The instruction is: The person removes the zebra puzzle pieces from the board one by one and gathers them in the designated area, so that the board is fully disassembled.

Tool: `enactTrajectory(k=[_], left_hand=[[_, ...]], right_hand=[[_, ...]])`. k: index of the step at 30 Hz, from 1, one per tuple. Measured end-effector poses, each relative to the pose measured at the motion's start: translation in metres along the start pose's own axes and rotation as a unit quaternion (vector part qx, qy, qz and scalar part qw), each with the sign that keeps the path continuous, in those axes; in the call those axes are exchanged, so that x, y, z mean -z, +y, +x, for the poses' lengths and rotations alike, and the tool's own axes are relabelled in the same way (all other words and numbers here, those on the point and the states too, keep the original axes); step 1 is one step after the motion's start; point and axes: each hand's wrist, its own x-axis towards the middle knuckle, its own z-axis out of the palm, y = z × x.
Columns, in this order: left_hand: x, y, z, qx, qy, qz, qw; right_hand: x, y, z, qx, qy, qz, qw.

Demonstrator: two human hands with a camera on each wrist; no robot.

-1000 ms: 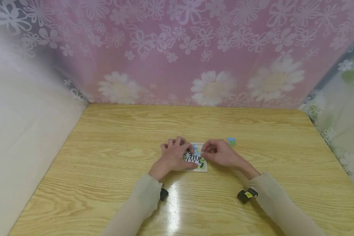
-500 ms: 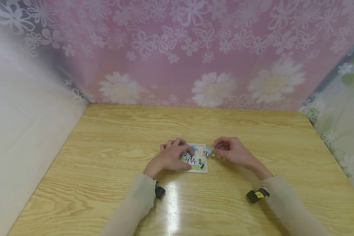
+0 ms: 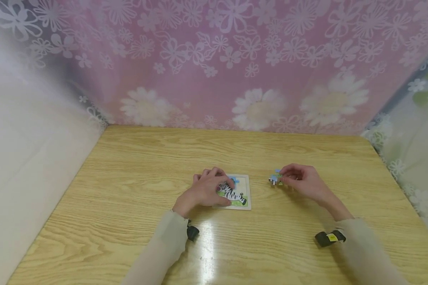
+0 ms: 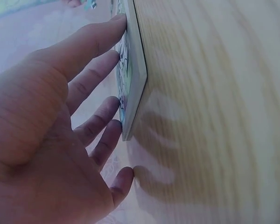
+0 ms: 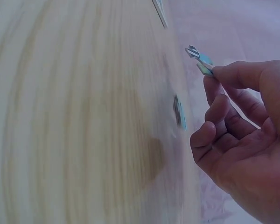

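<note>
"What does the head view give you?"

"A zebra puzzle lies on the desk, its right side uncovered. The left hand rests over the other side, fingers spread. Well to the right of the board, the right hand pinches a small piece."

"Any writing?"

"A yellow label on the black band at the right wrist. Its print is too small to read."

"And the left wrist view?"

"It shows what the head view can't: the board's pale edge, side-on and flat against the desk. The thumb and several fingertips touch its face, nothing gripped; the little finger reaches past the edge. The zebra is barely legible at that slant."

"The right wrist view?"

"There the grip is clear: thumb and forefinger hold the piece, raised above the desk, with black-and-white stripes and some green and blue. Below it a loose piece lies on the desk, mostly hidden from the head camera. The puzzle's corner shows at the top."
</note>
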Motion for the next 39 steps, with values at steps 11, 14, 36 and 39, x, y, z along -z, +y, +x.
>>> enactTrajectory(k=[11, 14, 36, 39], left_hand=[[0.0, -0.002, 0.0, -0.005, 0.004, 0.003, 1.0], [0.001, -0.001, 0.0, -0.004, 0.004, 0.003, 1.0], [0.002, 0.001, 0.002, 0.004, 0.009, 0.011, 0.9999], [0.001, 0.001, 0.003, 0.005, 0.009, 0.013, 0.9999]], right_hand=[[0.025, 0.022, -0.006, -0.009, 0.042, -0.03, 0.999], [0.031, 0.028, -0.006, -0.009, 0.047, -0.038, 0.998], [0.039, 0.04, 0.008, -0.009, 0.047, -0.164, 0.985], [0.04, 0.04, 0.008, -0.01, 0.049, -0.167, 0.985]])
